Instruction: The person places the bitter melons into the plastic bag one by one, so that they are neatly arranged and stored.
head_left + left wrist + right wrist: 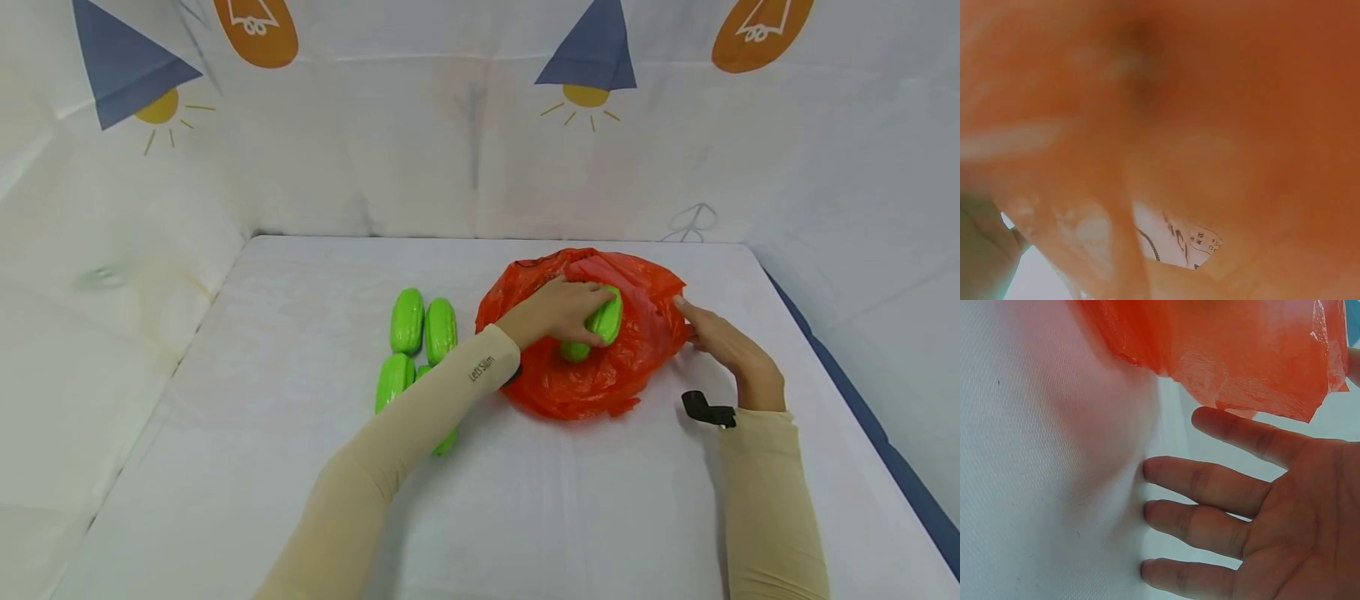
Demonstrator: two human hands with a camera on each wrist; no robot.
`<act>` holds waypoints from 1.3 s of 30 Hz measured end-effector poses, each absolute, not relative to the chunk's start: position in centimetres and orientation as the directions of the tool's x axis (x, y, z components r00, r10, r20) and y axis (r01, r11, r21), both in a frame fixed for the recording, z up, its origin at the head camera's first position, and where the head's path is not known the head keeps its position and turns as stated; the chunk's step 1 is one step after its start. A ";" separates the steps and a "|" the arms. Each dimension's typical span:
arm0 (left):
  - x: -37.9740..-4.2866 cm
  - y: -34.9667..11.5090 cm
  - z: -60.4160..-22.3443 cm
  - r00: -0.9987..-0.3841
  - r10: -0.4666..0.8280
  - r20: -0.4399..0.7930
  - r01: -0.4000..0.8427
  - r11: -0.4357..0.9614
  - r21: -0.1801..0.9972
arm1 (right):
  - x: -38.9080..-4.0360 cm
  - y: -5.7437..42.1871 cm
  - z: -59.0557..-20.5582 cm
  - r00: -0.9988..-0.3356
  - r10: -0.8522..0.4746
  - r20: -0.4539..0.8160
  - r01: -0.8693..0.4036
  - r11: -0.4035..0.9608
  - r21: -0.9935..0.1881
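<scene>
While the left hand grips a glossy green oblong, the right hand splays against crinkled plastic

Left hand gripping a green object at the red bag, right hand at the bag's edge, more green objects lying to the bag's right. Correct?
No: the other green objects lie to the left of the red bag, as the head view shows. The rest stands.
</scene>
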State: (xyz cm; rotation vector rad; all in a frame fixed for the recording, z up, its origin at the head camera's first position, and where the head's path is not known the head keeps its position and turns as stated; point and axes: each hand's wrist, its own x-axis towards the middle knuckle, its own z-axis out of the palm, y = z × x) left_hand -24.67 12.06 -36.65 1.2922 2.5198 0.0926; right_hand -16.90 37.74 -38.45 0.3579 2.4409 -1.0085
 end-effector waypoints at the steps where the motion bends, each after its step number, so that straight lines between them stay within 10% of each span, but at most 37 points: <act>1: -24.7 12.1 -36.8 -0.549 0.800 -0.240 0.781 0.594 0.194 | -16.9 37.7 -38.5 -0.855 0.059 -0.515 0.405 0.696 -0.592; 39: -24.5 13.1 -39.0 -0.595 0.770 -0.231 0.758 0.633 0.156 | -17.3 37.9 -38.7 -0.869 0.009 -0.496 0.350 0.719 -0.600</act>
